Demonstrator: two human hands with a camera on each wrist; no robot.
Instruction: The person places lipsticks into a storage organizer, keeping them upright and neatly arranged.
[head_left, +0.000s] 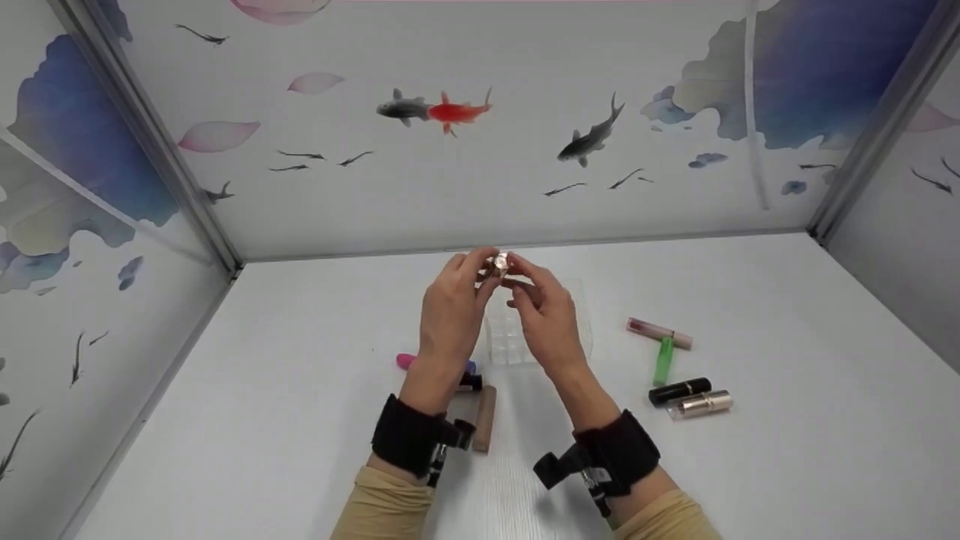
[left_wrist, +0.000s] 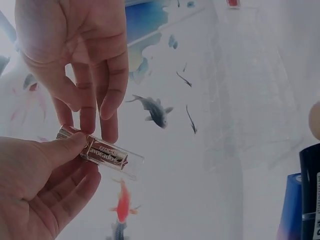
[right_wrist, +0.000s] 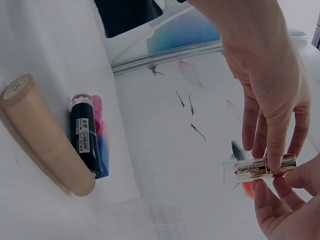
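A lipstick (left_wrist: 105, 152) with a clear cap, a gold end and a label reading "avocado" is held up over the far part of the table. My left hand (head_left: 452, 311) pinches it between thumb and fingers; in the left wrist view this hand comes in from the lower left. My right hand (head_left: 551, 319) has its fingertips right at the gold end, fingers loosely bent and the thumb apart from the lipstick. Below and behind both hands stands a clear compartment box (head_left: 506, 341), partly hidden by them.
Right of the hands lie a pinkish tube (head_left: 660, 332), a green stick (head_left: 664, 361), a black lipstick (head_left: 679, 391) and a gold lipstick (head_left: 703, 405). Near the left wrist are a beige tube (right_wrist: 47, 132), a black labelled tube (right_wrist: 85, 135) and a pink-and-blue item (right_wrist: 102, 145). Printed walls (head_left: 525, 202) enclose the table.
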